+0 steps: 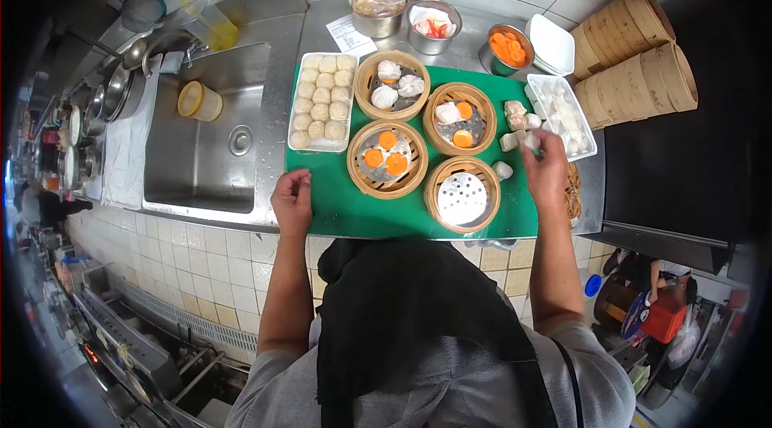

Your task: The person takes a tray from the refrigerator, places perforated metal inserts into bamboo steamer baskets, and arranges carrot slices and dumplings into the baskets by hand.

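Note:
My right hand [544,164] pinches a small white dumpling [528,139] beside the white tray of dumplings [563,116]. My left hand [293,196] is closed at the left edge of the green board [322,223]; whether its fingers hold anything is hidden. Four bamboo steamers stand on the board. One holds several white dumplings [386,97], another a dumpling and carrot slices [462,138], a third several carrot slices [387,140]. The fourth steamer [462,195] has only a perforated white liner. Close to my right hand, a lone dumpling [503,170] lies on the board.
A tray of round pale balls [323,102] is at the left, beside the sink [213,126]. Metal bowls [434,26] and a carrot bowl [508,49] line the back. Stacked steamers [635,86] stand right. Another person [667,275] is at lower right.

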The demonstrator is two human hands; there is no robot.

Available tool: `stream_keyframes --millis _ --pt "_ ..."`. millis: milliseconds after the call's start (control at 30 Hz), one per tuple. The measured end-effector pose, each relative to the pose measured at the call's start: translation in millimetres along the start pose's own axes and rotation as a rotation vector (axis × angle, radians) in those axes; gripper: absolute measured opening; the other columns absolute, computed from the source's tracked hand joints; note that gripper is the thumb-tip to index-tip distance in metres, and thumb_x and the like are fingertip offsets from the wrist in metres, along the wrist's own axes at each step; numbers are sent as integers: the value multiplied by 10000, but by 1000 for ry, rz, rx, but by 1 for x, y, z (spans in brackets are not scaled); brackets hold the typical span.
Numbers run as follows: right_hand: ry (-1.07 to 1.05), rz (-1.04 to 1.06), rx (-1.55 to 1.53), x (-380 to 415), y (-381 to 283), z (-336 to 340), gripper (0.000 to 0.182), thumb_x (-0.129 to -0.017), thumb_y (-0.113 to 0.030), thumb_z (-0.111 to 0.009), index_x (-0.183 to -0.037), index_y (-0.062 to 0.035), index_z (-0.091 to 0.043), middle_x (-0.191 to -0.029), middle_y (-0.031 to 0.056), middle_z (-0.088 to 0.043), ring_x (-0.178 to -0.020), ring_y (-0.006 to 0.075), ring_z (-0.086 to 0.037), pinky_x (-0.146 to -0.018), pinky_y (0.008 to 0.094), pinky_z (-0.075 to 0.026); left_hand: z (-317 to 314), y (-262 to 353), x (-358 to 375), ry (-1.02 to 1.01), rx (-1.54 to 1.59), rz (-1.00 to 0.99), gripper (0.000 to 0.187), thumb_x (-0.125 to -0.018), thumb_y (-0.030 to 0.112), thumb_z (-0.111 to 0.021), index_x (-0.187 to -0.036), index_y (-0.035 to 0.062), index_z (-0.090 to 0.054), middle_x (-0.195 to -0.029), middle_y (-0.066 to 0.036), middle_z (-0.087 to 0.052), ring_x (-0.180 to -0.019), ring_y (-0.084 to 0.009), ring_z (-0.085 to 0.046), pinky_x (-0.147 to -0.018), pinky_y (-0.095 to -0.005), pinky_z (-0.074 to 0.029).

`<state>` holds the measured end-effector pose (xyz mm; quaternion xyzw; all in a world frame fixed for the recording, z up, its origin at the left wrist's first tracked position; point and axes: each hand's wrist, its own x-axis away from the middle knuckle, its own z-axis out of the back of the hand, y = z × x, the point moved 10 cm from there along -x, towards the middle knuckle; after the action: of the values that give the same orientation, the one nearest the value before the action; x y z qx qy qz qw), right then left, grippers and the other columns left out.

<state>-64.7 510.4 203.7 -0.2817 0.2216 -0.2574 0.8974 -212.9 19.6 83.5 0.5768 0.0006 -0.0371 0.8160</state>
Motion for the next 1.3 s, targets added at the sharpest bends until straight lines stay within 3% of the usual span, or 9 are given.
stream_keyframes --millis 300,367,500,633,733,833,1000,1167,1300 --pt "-318 469 -23 -46 -102 -85 426 -785 -4 -744 -1181 -56 -595 -1120 170 -632 -1027 341 -633 -870 400 -531 1 -1 -1 14 -17 15 117 -937 52 -637 -1039 1 -666 -932 -43 -694 -812 -90 -622 -762 -240 -500" --pt "-473 403 91 -46 -96 -107 458 -778 -5 -745 -1206 -55 -591 -1117 172 -641 -1029 354 -628 -891 410 -523 1 -7 -1 14 5 23 114 -938 47 -636 -1038 2 -667 -922 -36 -693 -790 -86 -618 -748 -238 -501" --pt "-392 343 -43 -46 -83 -80 444 -785 0 -743 -1204 -45 -604 -1105 182 -655 -1026 330 -645 -875 394 -531 2 -12 0 2 29 25 111 -938 35 -630 -1038 2 -667 -928 -40 -693 -802 -82 -618 -755 -234 -499" --pt "-220 -4 -46 -49 10 -24 330 -831 -11 -694 -1157 -52 -655 -1114 199 -665 -1006 347 -667 -825 405 -550 1 -7 0 -7 1 -13 111 -940 45 -629 -1035 2 -666 -928 -47 -692 -813 -89 -619 -768 -239 -498" --pt "-373 -241 262 -27 57 -18 365 -839 -37 -680 -1200 -52 -631 -1174 200 -650 -1045 365 -651 -853 429 -543 2 -3 0 -10 -3 -3 113 -939 61 -634 -1029 1 -665 -926 -51 -691 -822 -100 -622 -777 -247 -499" --pt "-263 18 440 -16 37 -21 428 -829 -68 -688 -1248 -60 -599 -1229 198 -625 -1077 381 -631 -888 454 -526 1 5 -2 16 -19 -38 103 -925 54 -643 -1010 4 -673 -874 -36 -671 -762 -91 -591 -719 -241 -486" --pt "-261 -116 481 -4 42 -25 453 -798 -61 -716 -1235 -83 -599 -1232 180 -608 -1103 393 -610 -918 459 -509 3 5 -3 31 8 -51 98 -913 44 -650 -998 7 -680 -826 -17 -651 -700 -72 -553 -661 -228 -469" --pt "-77 205 439 0 25 -22 445 -769 -34 -717 -1195 -86 -599 -1223 151 -584 -1097 381 -599 -907 471 -513 1 4 -2 31 16 -29 96 -918 42 -645 -1000 7 -682 -837 -13 -654 -701 -60 -543 -660 -223 -465" --pt "-119 105 439 -7 39 -26 448 -772 -51 -712 -1202 -89 -593 -1217 150 -583 -1074 380 -609 -908 469 -515 2 7 -3 39 -18 -56 93 -918 41 -646 -998 10 -684 -833 -8 -650 -694 -59 -534 -656 -221 -463"
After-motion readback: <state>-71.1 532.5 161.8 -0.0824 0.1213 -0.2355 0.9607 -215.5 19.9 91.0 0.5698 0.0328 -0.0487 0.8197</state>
